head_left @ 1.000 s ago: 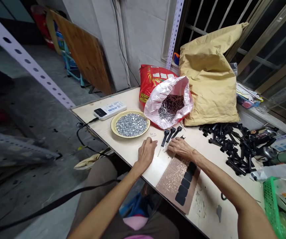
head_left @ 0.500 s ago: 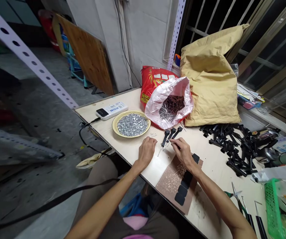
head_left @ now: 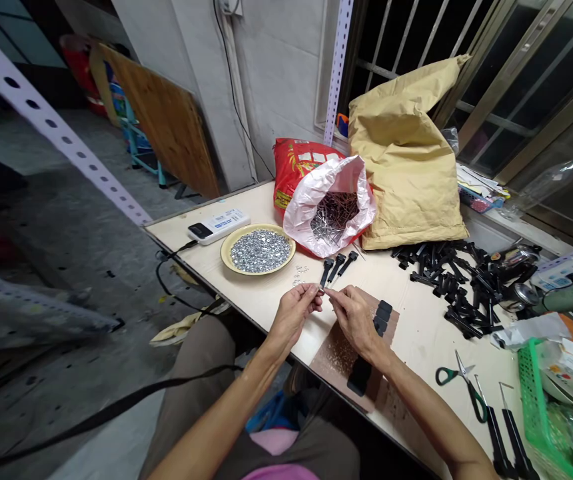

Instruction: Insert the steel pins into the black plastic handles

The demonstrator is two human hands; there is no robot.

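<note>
left hand (head_left: 294,317) and right hand (head_left: 355,323) bare; forearms (head_left: 229,413) slender, bare too. trousers (head_left: 186,400) plain, grey-brown. bright pink cloth (head_left: 280,473) at waist, paler pink patch (head_left: 270,441) just beyond.

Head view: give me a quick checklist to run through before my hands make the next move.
1. Left hand and right hand close together: ok.
2. Fingers gripping something: cannot tell, too small.
3. Bowl upright on the table: ok.
4. Red bag open, its contents showing: ok.
5. Three black pieces laid side by side: ok.
6. Scissors closed: not ok, blades apart.
</note>
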